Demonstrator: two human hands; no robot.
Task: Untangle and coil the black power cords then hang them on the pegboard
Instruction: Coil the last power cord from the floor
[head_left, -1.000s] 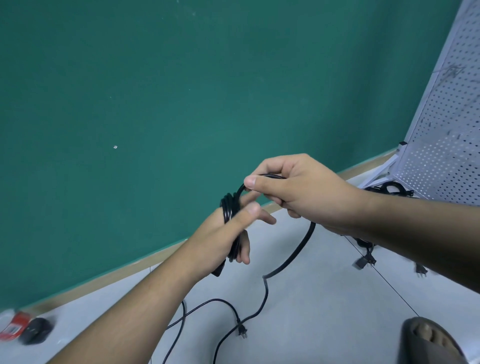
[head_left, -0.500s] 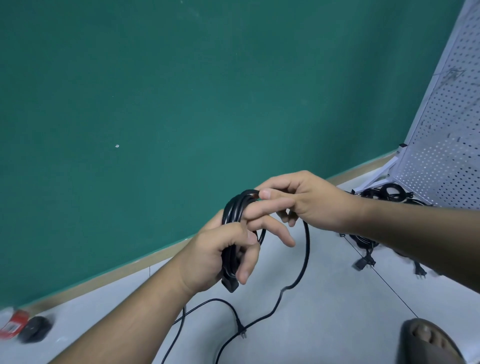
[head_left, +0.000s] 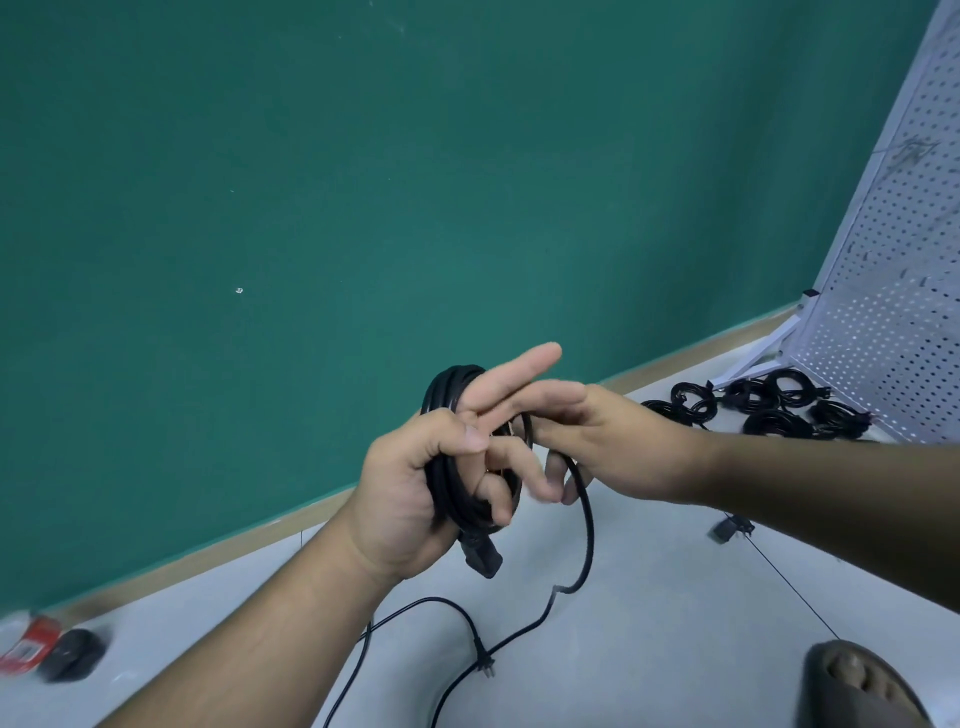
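A green wall (head_left: 363, 208) fills most of the room, the white pegboard (head_left: 893, 312) leaning at the right with finished coils (head_left: 774, 423) lying on the floor (head_left: 649, 649) at its foot, none that I can see hung up; nearer me the left hand (head_left: 410, 483) grips the coil (head_left: 452, 384), thumb and lower fingers curled round it, the two upper fingers straight; the right hand (head_left: 623, 447) meets it, lower fingers curled on the loose tail (head_left: 587, 525), which drops to its plug (head_left: 487, 670) on the floor. To wind well I'd lay each turn flat beside the others, matching their size, and let the tail twist freely; the kink low in it wants smoothing first. The right thumb is hidden; the pegboard's hooks are too faint to make out; the red and dark things (head_left: 36, 647) at far left are blurred.
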